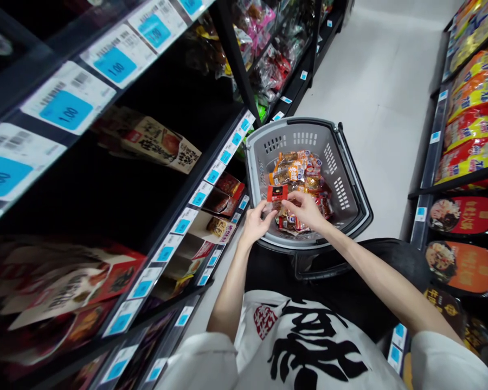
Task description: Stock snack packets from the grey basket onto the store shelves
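Shop aisle [386,86], black shelves [236,59], blue-and-white price labels [68,107], packaged food [474,127], grey shopping basket [289,140]

Your fingers [296,197] cover parts of the small red packet [277,192], whose fine print you cannot read. Beneath them, some of the heaped snack packets [293,172] are hidden from you. Far left of your fingers, boxes [79,292] blur; far right, yellow bags [477,40] are cut off by the view's edge.
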`<state>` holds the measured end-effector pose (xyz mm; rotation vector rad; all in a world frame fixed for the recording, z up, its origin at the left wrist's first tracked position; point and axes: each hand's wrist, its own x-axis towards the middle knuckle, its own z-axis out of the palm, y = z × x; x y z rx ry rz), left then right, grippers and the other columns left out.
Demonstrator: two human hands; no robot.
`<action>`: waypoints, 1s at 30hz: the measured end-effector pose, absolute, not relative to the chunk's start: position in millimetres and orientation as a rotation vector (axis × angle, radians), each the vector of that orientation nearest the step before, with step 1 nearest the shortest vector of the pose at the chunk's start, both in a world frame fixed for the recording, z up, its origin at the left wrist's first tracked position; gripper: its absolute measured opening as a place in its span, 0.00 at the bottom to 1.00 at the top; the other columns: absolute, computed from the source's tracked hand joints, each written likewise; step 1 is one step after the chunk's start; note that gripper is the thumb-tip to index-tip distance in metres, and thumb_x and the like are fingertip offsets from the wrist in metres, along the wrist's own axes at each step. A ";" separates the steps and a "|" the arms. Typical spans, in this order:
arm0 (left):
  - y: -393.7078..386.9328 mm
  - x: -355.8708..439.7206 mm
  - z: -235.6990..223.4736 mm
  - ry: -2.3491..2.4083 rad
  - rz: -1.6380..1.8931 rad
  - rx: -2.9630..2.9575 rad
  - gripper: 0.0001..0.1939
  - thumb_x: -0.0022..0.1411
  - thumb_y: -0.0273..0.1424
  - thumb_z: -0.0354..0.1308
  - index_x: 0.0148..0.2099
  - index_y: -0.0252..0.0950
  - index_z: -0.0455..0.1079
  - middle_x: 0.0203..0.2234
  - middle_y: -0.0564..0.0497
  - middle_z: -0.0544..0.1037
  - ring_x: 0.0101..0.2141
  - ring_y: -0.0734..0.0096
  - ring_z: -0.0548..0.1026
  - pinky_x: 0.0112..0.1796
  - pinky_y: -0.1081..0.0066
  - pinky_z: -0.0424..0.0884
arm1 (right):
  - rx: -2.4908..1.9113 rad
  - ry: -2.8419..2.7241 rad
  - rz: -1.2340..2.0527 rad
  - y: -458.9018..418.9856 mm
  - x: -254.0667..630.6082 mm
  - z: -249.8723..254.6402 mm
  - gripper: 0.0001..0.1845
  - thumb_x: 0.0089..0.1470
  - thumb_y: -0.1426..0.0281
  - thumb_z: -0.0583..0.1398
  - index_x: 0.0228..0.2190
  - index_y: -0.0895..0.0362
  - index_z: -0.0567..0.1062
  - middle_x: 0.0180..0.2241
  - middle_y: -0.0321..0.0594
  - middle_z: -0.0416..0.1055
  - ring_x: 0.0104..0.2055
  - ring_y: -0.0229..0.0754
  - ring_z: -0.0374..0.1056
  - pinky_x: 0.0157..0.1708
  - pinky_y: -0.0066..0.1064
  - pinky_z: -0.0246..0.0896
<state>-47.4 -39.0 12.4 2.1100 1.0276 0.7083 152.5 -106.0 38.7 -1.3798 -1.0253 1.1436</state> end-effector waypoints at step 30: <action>-137.9 -159.0 78.0 1.065 0.887 2.432 0.24 0.80 0.33 0.47 0.73 0.45 0.64 0.67 0.42 0.73 0.64 0.59 0.76 0.61 0.62 0.79 | -1.389 -2.226 0.409 -134.8 113.9 28.3 0.41 0.68 0.55 0.61 0.74 0.50 0.54 0.66 0.54 0.70 0.54 0.60 0.80 0.40 0.47 0.83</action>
